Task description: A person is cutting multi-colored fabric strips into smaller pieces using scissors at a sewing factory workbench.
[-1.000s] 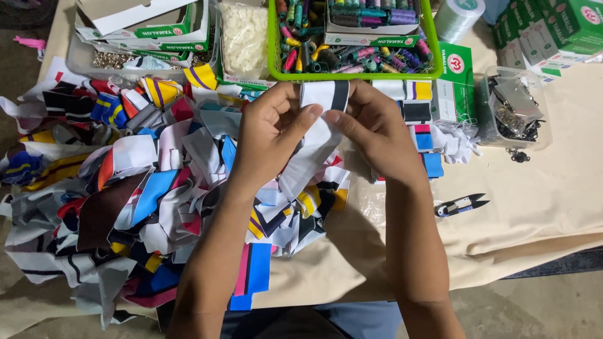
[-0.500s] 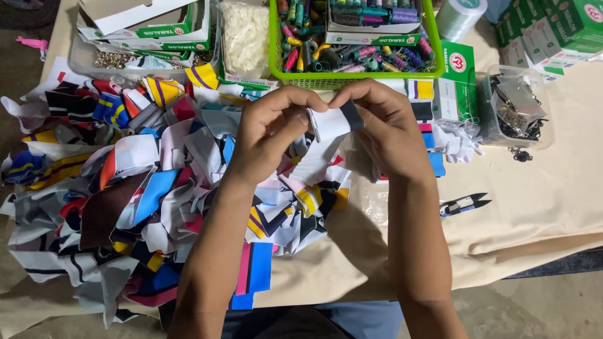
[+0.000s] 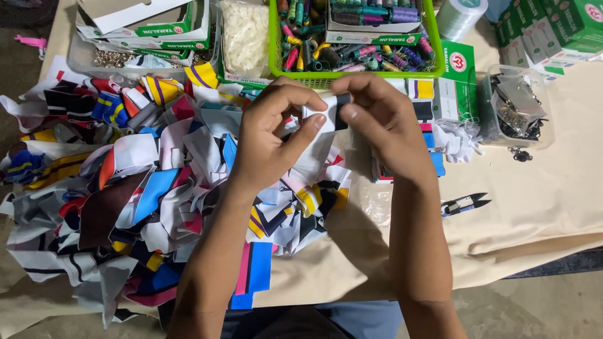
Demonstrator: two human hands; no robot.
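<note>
My left hand (image 3: 273, 135) and my right hand (image 3: 380, 122) meet above the table, both pinching one small white and black fabric piece (image 3: 320, 116). The left thumb and fingers grip its white part; the right fingers hold its dark edge. The piece hangs over a big pile of coloured fabric scraps (image 3: 144, 194) that spreads left across the cream cloth-covered table (image 3: 540, 213).
A green basket (image 3: 274, 59) of thread spools sits just behind my hands. A bag of white bits (image 3: 245, 34) and open boxes (image 3: 157, 25) lie at back left. Small snips (image 3: 463, 204) lie to the right, near a clear tub (image 3: 515, 107) of metal parts and green boxes (image 3: 553, 28).
Both hands have shifted slightly right and up with the fabric piece, and the fingers have closed tighter on it, folding it smaller.
</note>
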